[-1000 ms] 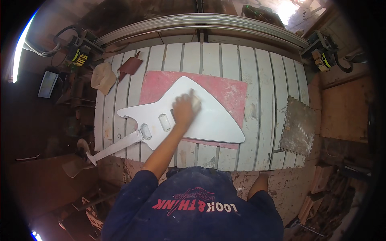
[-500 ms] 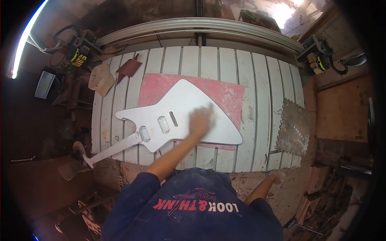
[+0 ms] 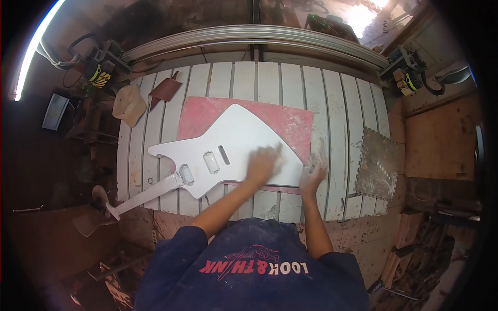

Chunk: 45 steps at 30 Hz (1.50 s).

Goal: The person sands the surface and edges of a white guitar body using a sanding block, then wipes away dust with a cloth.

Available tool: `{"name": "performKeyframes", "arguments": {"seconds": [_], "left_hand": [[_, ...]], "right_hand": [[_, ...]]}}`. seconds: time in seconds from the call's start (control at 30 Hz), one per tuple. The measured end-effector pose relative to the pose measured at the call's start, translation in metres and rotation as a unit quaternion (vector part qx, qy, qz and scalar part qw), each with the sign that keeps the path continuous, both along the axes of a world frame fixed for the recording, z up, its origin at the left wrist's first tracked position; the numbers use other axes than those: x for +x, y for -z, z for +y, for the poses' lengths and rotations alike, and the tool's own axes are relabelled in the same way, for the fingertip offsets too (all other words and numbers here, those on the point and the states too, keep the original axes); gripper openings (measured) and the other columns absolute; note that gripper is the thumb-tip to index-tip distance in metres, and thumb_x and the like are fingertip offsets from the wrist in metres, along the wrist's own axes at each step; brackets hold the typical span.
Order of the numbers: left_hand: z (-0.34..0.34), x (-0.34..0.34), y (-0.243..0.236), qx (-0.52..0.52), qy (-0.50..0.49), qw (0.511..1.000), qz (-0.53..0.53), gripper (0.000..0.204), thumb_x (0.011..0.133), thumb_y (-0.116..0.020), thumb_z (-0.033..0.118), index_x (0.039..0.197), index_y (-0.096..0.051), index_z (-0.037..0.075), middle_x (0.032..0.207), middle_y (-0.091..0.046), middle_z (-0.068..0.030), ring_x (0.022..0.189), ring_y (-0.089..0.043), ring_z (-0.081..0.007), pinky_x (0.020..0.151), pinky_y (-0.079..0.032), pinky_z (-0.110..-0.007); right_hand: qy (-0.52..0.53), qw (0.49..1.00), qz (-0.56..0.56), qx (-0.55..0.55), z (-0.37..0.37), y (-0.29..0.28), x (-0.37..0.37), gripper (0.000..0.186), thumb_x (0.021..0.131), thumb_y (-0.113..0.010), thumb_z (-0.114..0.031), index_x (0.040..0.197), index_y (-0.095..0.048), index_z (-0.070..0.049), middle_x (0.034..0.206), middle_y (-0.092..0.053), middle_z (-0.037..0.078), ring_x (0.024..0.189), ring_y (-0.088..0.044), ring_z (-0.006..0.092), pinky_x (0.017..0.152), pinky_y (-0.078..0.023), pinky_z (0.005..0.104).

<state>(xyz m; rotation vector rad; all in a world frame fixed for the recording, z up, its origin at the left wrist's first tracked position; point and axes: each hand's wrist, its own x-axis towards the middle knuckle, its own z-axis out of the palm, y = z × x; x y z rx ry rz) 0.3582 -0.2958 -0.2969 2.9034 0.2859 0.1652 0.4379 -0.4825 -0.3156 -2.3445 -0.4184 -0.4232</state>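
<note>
A white electric guitar (image 3: 241,132) with an angular body lies face up, its neck pointing toward the lower left. Two pickup cutouts and a narrow slot open in its top. My left hand (image 3: 262,165) rests on the right part of the body, fingers curled and a little blurred. Something pale shows by its fingertips, too small to name. Around the body's right corner is my right hand (image 3: 313,175), dusted white, its fingers closed on the edge and hiding the tip.
Under the guitar is a pink sheet (image 3: 197,111) on a white slatted table (image 3: 332,119). A tan cap (image 3: 129,105) and a reddish-brown sheet (image 3: 166,89) lie at the far left. A grey foam mat (image 3: 377,165) sits at the right; a metal rail (image 3: 254,33) crosses behind.
My right hand has come up from below the table's near edge onto the guitar's right corner. My left hand has shifted slightly right and nearer on the body.
</note>
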Motion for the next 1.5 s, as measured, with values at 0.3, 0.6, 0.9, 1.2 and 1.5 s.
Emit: {"name": "performKeyframes", "arguments": {"seconds": [0.3, 0.6, 0.9, 1.2, 1.5], "left_hand": [[-0.057, -0.016, 0.012, -0.048, 0.089, 0.995, 0.019, 0.082, 0.086, -0.071, 0.039, 0.157, -0.041, 0.014, 0.119, -0.06, -0.0096, 0.109, -0.056, -0.0275, 0.09, -0.045, -0.049], [0.139, 0.047, -0.009, 0.01, -0.266, 0.963, -0.027, 0.05, 0.098, -0.058, 0.047, 0.126, -0.064, 0.006, 0.113, -0.067, -0.0169, 0.106, -0.062, -0.0345, 0.088, -0.049, -0.051], [-0.017, -0.024, -0.008, -0.79, 0.031, 0.607, -0.087, 0.052, 0.113, -0.041, 0.033, 0.149, -0.044, -0.004, 0.144, -0.055, -0.0147, 0.135, -0.05, -0.0213, 0.117, -0.035, -0.034], [-0.009, -0.07, -0.019, -0.335, -0.094, 0.936, -0.057, 0.057, 0.107, -0.042, 0.044, 0.156, -0.044, 0.016, 0.155, -0.042, -0.0168, 0.141, -0.034, -0.0403, 0.114, -0.024, -0.061], [0.125, -0.084, 0.001, -0.162, -0.252, 0.954, -0.032, 0.084, 0.084, -0.073, 0.06, 0.15, -0.051, 0.012, 0.156, -0.043, -0.0179, 0.146, -0.034, -0.0409, 0.114, -0.025, -0.065]], "right_hand": [[0.02, 0.993, 0.1, 0.052, -0.017, 0.005, -0.021, 0.029, 0.095, -0.066, -0.014, 0.121, -0.065, 0.0, 0.136, -0.058, 0.02, 0.131, -0.049, 0.0395, 0.113, -0.033, 0.0523], [0.132, 0.974, 0.119, 0.14, -0.068, -0.008, -0.005, 0.028, 0.099, -0.063, -0.011, 0.122, -0.063, 0.004, 0.131, -0.062, 0.019, 0.124, -0.056, 0.0332, 0.106, -0.042, 0.0433], [-0.132, 0.732, 0.47, 0.476, 0.005, -0.022, -0.051, 0.051, 0.112, -0.041, -0.04, 0.146, -0.048, -0.002, 0.138, -0.059, 0.014, 0.122, -0.06, 0.025, 0.106, -0.048, 0.0397], [-0.236, 0.514, 0.597, 0.569, 0.03, -0.058, -0.089, 0.065, 0.108, -0.041, -0.044, 0.162, -0.027, -0.01, 0.155, -0.045, 0.015, 0.14, -0.047, 0.029, 0.118, -0.038, 0.0462], [-0.26, 0.947, 0.186, 0.021, 0.039, -0.04, -0.03, 0.066, 0.096, -0.062, -0.014, 0.159, -0.042, -0.016, 0.124, -0.059, 0.022, 0.11, -0.057, 0.0351, 0.101, -0.046, 0.0469]]}}
